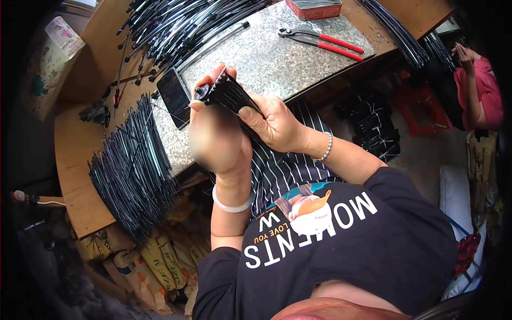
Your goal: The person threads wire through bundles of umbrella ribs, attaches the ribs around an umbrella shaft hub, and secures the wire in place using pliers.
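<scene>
A bundle of thin black strips (230,95) is gripped by both hands, left hand (213,133) and right hand (274,124), above the metal-topped surface (277,53). One heap of strips (133,170) lies sorted at left; another pile (176,24) apparently remains unhandled.

Black printed tee, two bracelets

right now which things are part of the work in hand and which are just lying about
In hand: bundle of thin black strips, held in left hand and right hand.

Lying about: red-handled pliers, black phone, red tin, fanned pile of black strips.
</scene>
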Available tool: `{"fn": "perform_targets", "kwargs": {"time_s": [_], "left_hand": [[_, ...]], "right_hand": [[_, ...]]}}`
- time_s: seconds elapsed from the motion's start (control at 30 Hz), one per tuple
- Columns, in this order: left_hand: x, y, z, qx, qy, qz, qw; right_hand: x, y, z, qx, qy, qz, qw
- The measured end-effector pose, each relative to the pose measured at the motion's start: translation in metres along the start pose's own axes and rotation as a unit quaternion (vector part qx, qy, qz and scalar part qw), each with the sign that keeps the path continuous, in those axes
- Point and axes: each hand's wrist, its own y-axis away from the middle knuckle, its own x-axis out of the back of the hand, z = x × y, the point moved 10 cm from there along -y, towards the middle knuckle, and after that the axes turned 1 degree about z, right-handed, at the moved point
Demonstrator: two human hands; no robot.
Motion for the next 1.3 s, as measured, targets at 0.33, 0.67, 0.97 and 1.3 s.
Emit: {"fn": "perform_targets", "kwargs": {"time_s": [0.33,0.67,0.97,1.3], "left_hand": [[-0.003,-0.002,0.001,-0.001,-0.014,-0.012,1.000],[-0.009,0.002,0.025,-0.159,-0.125,0.019,0.979],[0.006,0.001,0.018,-0.100,-0.189,0.091,0.973],[0.009,0.006,0.018,-0.102,-0.168,0.095,0.976]], "right_hand": [[-0.001,-0.001,-0.002,0.023,-0.003,0.026,0.999],[0.016,0.003,-0.011,0.048,0.129,0.084,0.987],[0.017,0.006,-0.019,0.085,0.161,0.085,0.980],[0.010,0.001,-0.013,0.061,0.135,0.040,0.988]]}}
